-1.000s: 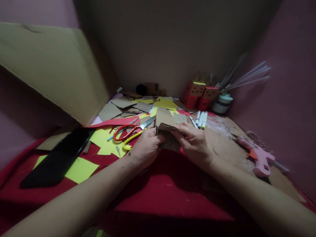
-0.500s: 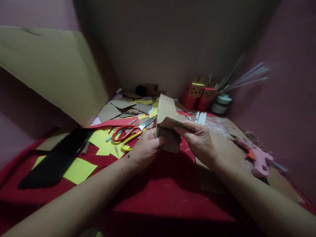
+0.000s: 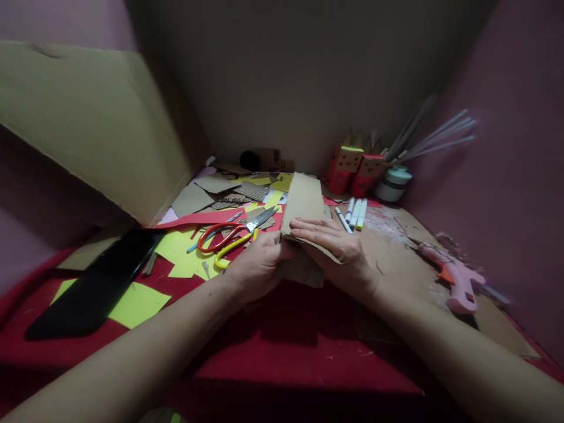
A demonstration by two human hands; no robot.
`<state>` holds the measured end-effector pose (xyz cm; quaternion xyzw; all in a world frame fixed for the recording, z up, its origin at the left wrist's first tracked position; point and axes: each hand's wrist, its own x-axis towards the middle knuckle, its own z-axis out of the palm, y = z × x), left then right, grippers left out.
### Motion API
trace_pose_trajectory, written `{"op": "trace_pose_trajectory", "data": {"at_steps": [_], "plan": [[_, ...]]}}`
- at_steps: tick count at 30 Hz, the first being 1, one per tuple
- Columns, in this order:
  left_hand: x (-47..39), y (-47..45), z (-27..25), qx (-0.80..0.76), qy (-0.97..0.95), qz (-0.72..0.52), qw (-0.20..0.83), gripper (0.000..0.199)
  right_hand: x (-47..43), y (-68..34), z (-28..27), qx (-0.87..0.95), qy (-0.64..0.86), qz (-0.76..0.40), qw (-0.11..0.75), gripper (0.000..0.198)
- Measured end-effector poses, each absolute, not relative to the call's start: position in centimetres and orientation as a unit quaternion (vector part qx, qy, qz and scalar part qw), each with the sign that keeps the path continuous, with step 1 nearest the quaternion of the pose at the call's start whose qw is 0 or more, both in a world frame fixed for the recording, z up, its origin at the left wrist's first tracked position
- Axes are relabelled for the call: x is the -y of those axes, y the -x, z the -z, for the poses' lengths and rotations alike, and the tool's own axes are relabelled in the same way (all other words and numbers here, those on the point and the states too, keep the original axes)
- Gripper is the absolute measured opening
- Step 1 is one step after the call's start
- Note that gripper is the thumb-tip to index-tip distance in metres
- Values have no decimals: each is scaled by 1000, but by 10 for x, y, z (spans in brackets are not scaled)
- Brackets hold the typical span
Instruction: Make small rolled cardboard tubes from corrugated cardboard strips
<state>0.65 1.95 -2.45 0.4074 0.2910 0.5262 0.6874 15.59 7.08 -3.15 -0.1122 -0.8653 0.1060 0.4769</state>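
Observation:
A folded cardboard piece, box-like with a flap, is held above the red cloth between my two hands. My left hand is closed around its near left side, thumb along the edge. Across the top flap lie the fingers of my right hand, stretched and close together. The flap sits between those fingers and the part of that hand beneath it; the thumb is mostly hidden. Just left of the piece, open-bladed scissors with red and yellow handles rest on yellow paper.
A pink glue gun lies on cardboard at right. Several markers are beyond my right hand. Red figures with cardboard heads and a jar stand at the back. A black flat object and large cardboard panel are left.
My right hand has shifted from gripping the flap's edge to lying flat across its top. The flap now slopes down toward me, and the markers show more fully.

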Motion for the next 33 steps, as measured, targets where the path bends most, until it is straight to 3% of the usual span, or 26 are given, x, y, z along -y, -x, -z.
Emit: {"op": "trace_pose_trajectory", "data": {"at_steps": [11, 20, 25, 28, 33], "plan": [[-14, -7, 21, -308, -407, -505, 696, 26, -58, -159, 23, 821, 264, -131, 489, 21], [-11, -3, 18, -306, -474, -477, 674, 14, -58, -156, 22, 711, 322, -325, 534, 17], [-14, 0, 21, -311, -444, -494, 679, 17, -56, -159, 23, 803, 258, -193, 501, 14], [-18, -1, 24, -309, -418, -509, 686, 12, -54, -159, 27, 855, 164, -116, 479, 22], [-18, -4, 24, -322, -408, -497, 695, 12, -52, -158, 28, 858, 161, -99, 478, 23]]}}
